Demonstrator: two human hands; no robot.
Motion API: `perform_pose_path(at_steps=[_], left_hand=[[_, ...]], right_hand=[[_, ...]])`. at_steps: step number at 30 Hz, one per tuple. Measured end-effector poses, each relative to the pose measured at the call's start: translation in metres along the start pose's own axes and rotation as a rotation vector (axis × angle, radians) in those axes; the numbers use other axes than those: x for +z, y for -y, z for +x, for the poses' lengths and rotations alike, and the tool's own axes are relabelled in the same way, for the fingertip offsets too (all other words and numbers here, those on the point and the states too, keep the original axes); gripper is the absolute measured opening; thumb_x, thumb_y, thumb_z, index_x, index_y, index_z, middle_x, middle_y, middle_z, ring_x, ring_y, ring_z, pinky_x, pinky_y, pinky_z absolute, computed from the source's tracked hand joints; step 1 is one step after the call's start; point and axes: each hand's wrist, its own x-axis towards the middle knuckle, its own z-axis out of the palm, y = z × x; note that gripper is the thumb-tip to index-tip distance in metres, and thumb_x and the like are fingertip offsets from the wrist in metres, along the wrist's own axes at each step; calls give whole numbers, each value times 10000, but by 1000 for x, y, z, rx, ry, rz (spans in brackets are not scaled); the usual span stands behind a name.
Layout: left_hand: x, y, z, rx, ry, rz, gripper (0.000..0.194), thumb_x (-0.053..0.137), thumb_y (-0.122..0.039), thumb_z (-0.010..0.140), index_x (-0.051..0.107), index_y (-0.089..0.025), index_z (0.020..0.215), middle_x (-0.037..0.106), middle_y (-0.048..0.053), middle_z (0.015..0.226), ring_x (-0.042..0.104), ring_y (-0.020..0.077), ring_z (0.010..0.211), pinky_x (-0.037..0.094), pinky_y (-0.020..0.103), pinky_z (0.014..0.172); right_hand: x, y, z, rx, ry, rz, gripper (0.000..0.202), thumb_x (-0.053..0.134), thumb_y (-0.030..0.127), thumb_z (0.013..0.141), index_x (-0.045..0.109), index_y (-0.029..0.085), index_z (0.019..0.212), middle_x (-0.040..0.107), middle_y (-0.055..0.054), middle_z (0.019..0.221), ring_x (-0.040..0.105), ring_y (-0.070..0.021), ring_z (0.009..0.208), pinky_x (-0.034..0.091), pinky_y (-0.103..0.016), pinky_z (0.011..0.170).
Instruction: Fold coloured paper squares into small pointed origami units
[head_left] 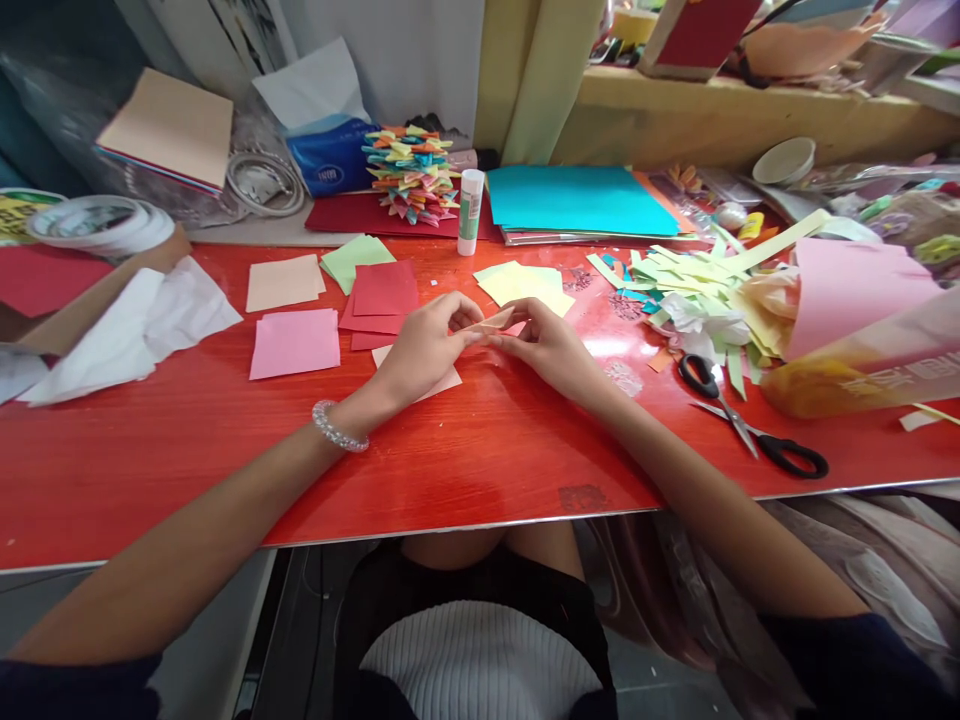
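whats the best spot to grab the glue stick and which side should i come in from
Grip the glue stick around the middle of its barrel, probably best from the near side. It stands upright as a slim cylinder. The spiky paper tower crowds its left and the blue-green sheets lie close on its right, while the yellow paper nearer you is flat and low.

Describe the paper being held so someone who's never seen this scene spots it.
Find the red table, then the left hand, with a beaded bracelet at its wrist, and the right hand meeting above it. Between their fingertips is a small peach paper piece. It is folded and pinched by both hands, unlike the flat yellow sheets just behind it.
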Motion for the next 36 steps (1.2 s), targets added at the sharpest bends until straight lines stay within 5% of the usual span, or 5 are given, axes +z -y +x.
perform_pose_path(at_steps=[11,19,25,36], left_hand=[[-5,-4,-5,-136,108,-262,179,584,-307,828,671,-151,822,685,34,809,612,147,765,468,293,740],[0,-7,-2,-117,33,-311,198,579,-343,832,657,-161,849,669,30,844,584,144,792,456,285,751],[3,1,-3,-88,-15,-249,235,568,-391,835,626,-173,772,614,21,746,532,139,703,426,291,672],[-2,-7,-6,-44,20,10,234,506,-336,871,578,-172,720,582,-4,688,496,127,657,352,279,623]], right_hand=[[-2,16,-3,46,27,322,149,612,300,829,540,184,769,521,24,704,423,-74,537,351,-246,518],[-4,17,-3,96,14,353,169,598,321,846,576,175,764,454,41,551,400,-81,504,295,-240,468],[-2,14,-3,139,102,427,240,590,418,850,564,185,803,555,18,626,512,-88,515,428,-242,506],[2,15,-4,181,163,573,215,671,355,799,557,173,779,653,-22,732,648,-126,628,549,-260,625]])
